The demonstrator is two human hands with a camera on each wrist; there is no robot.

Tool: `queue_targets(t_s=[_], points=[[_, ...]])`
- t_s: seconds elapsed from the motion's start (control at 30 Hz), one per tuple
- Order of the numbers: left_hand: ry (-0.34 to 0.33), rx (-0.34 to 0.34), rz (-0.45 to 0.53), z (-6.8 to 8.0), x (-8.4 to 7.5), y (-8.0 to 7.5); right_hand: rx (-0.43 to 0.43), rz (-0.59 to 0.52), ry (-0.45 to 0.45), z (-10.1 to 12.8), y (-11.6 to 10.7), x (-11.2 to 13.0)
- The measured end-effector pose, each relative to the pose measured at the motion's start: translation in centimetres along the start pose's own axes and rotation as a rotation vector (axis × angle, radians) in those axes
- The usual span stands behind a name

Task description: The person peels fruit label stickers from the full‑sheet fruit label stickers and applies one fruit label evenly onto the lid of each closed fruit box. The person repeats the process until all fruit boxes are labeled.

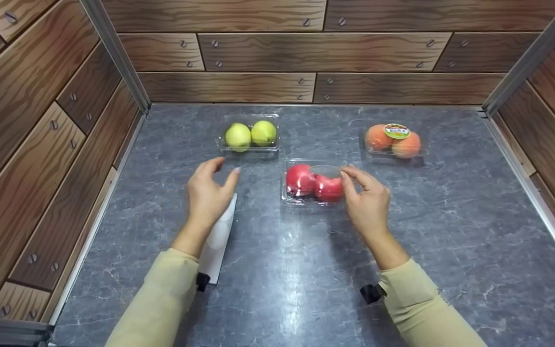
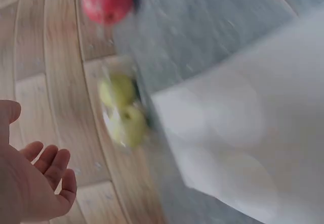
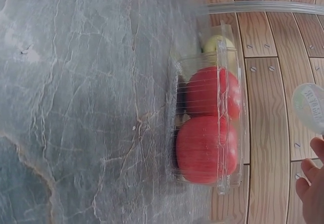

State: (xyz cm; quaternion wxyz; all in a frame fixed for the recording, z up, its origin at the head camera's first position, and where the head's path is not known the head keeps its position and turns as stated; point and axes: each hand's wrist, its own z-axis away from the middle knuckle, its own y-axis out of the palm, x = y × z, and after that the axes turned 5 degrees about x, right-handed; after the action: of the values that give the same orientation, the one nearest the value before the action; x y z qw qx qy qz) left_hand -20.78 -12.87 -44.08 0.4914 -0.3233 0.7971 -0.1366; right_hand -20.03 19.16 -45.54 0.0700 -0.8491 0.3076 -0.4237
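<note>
My right hand [image 1: 369,202] pinches the edge of a clear oval sticker [image 3: 308,107] with printed characters between thumb and fingertips. In the head view the sticker [image 1: 326,171] is held over a clear plastic box [image 1: 287,198] with two red apples [image 1: 300,179] inside; whether it touches the lid cannot be told. My left hand [image 1: 206,195] hovers left of that box, thumb and fingers spread apart, holding nothing. Below the left wrist lies a white sheet [image 1: 217,255], partly hidden by the forearm; faint round shapes show on this sheet [image 2: 238,133] in the left wrist view.
Behind the left hand stands a clear box with two yellow-green fruits [image 1: 264,133]. At the back right, a box of two orange fruits [image 1: 378,137] bears an oval label [image 1: 397,131]. Wood-patterned walls [image 1: 316,52] enclose the grey marbled table [image 1: 451,231].
</note>
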Motion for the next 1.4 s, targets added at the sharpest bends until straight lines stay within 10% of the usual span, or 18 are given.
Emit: queue_targets(t_s=[0.57,1.4], points=[[0.389,0.089,-0.147,0.6,-7.5,4.4,0.042,-0.148,0.324,-1.2,0.0,2.0],[0.777,-0.039,-0.418,0.4,-8.9,8.8,0.084,-0.480,0.690,-2.1,1.0,3.6]])
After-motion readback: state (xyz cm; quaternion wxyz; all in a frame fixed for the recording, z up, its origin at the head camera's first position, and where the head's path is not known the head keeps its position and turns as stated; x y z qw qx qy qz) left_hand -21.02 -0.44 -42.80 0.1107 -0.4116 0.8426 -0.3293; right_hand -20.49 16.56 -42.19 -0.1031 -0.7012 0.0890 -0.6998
